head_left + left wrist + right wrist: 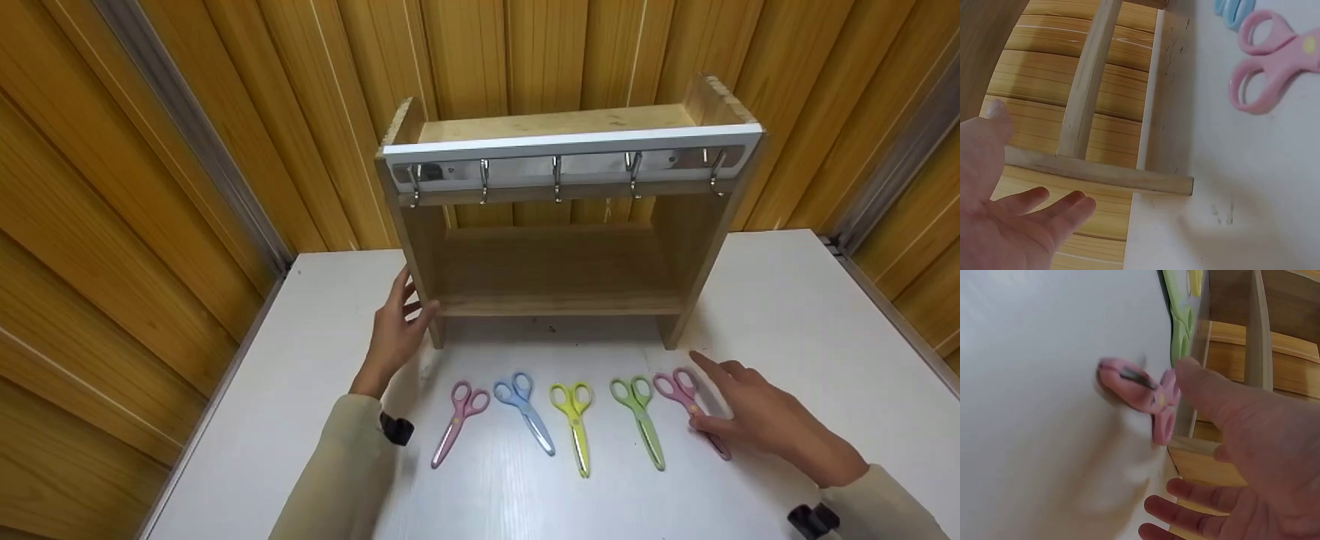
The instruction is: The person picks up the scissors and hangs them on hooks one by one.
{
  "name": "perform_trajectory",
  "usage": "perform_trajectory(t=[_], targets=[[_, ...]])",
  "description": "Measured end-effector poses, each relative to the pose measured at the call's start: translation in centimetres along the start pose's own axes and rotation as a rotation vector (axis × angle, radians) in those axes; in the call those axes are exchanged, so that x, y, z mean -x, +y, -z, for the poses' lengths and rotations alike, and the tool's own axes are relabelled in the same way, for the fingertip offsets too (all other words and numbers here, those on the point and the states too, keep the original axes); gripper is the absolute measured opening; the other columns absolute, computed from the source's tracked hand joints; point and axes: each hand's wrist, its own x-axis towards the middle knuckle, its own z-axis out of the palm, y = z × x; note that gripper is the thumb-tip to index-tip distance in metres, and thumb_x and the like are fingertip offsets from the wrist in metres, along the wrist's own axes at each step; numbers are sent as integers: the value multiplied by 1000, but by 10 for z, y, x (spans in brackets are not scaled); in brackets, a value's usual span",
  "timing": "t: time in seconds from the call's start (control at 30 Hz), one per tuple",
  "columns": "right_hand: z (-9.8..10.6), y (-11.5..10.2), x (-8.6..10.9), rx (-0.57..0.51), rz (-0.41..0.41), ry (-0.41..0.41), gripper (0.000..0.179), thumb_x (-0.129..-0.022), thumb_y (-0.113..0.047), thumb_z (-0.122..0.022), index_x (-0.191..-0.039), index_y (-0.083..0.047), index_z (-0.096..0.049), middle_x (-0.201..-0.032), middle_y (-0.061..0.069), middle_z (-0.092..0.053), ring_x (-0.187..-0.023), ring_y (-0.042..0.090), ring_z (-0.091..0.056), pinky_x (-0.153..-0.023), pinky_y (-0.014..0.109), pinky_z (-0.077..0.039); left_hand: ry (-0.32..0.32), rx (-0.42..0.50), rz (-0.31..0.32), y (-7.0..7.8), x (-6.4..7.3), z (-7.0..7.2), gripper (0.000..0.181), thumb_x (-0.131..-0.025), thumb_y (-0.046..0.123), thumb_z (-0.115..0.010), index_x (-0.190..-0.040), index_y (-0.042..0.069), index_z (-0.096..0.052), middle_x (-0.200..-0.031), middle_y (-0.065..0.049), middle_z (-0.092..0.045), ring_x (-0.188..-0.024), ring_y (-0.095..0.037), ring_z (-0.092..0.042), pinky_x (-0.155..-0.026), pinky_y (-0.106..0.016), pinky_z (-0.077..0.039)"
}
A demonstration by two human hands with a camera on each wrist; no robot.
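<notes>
The last pink scissors (690, 402) lie before the shelf (570, 308), at its right end, handles toward it; my right hand (761, 412), spread beside them, is nearer. My left hand (397, 334), fingers loose, is around its left side.

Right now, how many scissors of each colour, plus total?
Pink scissors: 2
Blue scissors: 1
Yellow scissors: 1
Green scissors: 1
Total: 5
</notes>
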Motion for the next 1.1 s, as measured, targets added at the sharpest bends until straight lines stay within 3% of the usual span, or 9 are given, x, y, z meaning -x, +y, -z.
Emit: perform_trajectory(t=[0.23,0.37,0.47,0.67,0.87,1.1], targets=[[-10,-2,8,24,-52,-25,89,-82,-40,-85,-149,3,-46,-122,33,-55,-107,45,-58,-78,63,-57,62,-33,-32,1,-4,-7,64,-104,12,-62,-161,14,-34,-155,-14,-49,-130,-34,-59,-98,-43,-57],[-11,-4,9,22,-48,-28,74,-84,-33,-84,-140,6,-55,-104,22,-60,-86,31,-61,-67,50,-59,100,-48,-23,-1,-4,-7,61,-104,8,-60,-160,15,-37,-153,-13,-51,-129,-32,-60,-100,-43,-56],[-12,-5,9,25,-14,2,58,-84,-24,-85,-128,7,-64,-91,8,-59,-75,19,-55,-58,38,-52,113,-45,-23,-2,-3,-7,61,-104,6,-60,-159,15,-38,-152,-13,-52,-128,-33,-61,-99,-44,-56],[-14,-5,8,10,52,75,19,-81,-9,-84,-95,-4,-72,-79,-3,-56,-69,13,-50,-56,33,-46,118,-44,-37,-1,-3,-9,60,-104,6,-60,-159,13,-38,-152,-15,-52,-126,-35,-62,-97,-42,-58],[-15,-4,6,-13,65,104,17,-80,-6,-84,-86,-11,-70,-75,-7,-54,-67,10,-48,-55,29,-43,126,-73,-47,0,-5,-9,59,-103,5,-60,-158,14,-39,-150,-14,-55,-125,-33,-63,-97,-43,-58],[-15,-2,3,-48,35,84,16,-80,-5,-84,-91,-7,-73,-76,-5,-59,-70,12,-52,-57,31,-46,129,-78,-61,0,-6,-9,59,-103,6,-61,-158,14,-40,-150,-12,-55,-127,-32,-62,-99,-43,-57]])
